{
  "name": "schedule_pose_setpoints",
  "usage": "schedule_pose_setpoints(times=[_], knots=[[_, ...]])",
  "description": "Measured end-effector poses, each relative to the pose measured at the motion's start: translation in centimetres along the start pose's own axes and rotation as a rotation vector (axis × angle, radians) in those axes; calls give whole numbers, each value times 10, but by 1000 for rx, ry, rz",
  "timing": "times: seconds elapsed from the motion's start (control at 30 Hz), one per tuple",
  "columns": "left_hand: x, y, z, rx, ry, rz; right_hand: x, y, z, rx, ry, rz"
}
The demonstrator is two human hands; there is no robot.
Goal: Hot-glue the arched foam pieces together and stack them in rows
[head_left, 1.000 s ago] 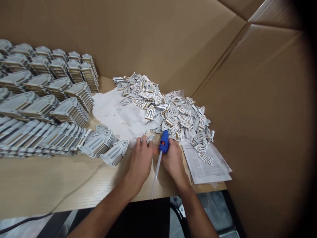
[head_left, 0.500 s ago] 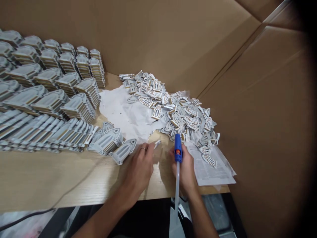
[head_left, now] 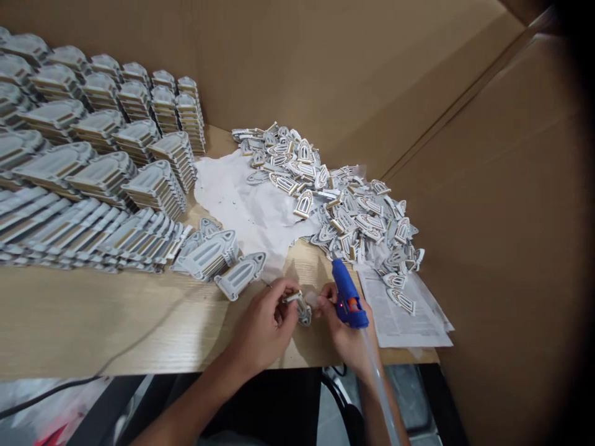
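Note:
My left hand (head_left: 267, 325) is closed, pinching a small grey arch-shaped piece (head_left: 301, 306) just above the wooden table (head_left: 93, 322). My right hand (head_left: 346, 331) is wrapped round a blue glue gun (head_left: 348, 301) with a clear glue stick (head_left: 379, 384) trailing back from it; its fingertips sit right beside the small piece. A heap of small grey and gold arch pieces (head_left: 344, 204) lies beyond my hands. Stacks of larger grey arch-shaped plates (head_left: 93, 167) fill the left of the table, the nearest stack (head_left: 209, 254) close to my left hand.
White crumpled paper (head_left: 242, 204) lies under the heap. A printed sheet (head_left: 404, 316) lies at the table's right front corner. Brown cardboard walls (head_left: 488, 217) close off the back and right. A dark cable (head_left: 139, 347) runs across the table to the left edge.
My left hand picked up a small arch piece and drew it toward me. My right hand swung the glue gun round so its stick trails to the lower right, and came close to the piece.

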State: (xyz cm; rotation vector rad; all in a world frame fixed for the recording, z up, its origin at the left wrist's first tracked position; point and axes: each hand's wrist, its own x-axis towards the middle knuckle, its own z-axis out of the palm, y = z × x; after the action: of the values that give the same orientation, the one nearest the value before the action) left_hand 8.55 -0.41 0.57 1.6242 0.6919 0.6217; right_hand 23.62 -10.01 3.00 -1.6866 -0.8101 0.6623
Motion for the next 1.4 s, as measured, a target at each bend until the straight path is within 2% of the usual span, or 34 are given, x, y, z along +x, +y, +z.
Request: schedule_pose_setpoints(times=[0.1, 0.33, 0.47, 0.63, 0.8, 0.97, 1.13, 1.4], knots=[[-1, -3, -1, -58, -48, -9, -2, -1, 5, 17, -14, -19], [2, -6, -1, -56, -57, -19, -3, -1, 6, 42, -20, -81], [3, -3, -1, -118, -89, 4, -4, 1, 6, -47, -39, -108], [4, -3, -2, -150, -53, -42, -5, 1, 4, -203, 24, -150], [5, 0, -4, -126, -10, -23, -8, 2, 4, -119, 29, -186], [7, 2, -7, -203, -26, -59, -9, 2, 5, -29, 64, -186], [7, 3, -8, -223, 20, -84, -9, -6, 5, -49, 23, -177], [4, -4, -1, -111, 104, -14, -7, -8, 8, -80, 113, -158]])
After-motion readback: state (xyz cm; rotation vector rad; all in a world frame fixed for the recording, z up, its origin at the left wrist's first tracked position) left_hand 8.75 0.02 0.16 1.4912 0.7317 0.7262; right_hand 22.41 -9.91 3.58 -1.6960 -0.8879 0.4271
